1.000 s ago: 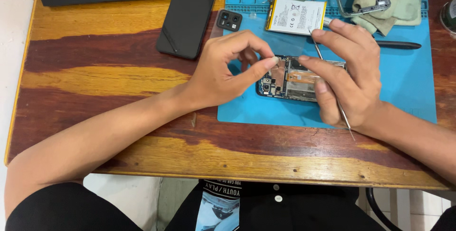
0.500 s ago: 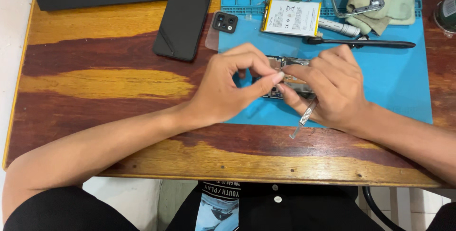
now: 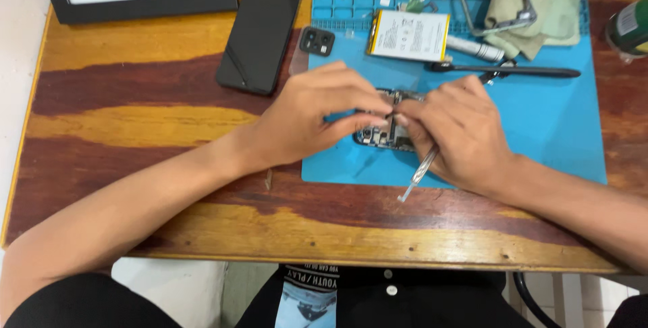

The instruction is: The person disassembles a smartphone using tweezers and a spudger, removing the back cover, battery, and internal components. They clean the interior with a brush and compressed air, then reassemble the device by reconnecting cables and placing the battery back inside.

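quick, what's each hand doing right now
Left hand: pinched shut at the opened phone; held item hidden.
Right hand: shut on a metal tool.

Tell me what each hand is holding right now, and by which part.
Right hand holds metal tweezers near the tip end, the rear sticking out below. Left hand pinches at the opened phone; the exact grip is hidden.

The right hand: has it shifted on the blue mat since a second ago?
Yes. The right hand has moved left and nearer along the blue mat, off the black pen, fingertips now meeting the left hand over the opened phone.
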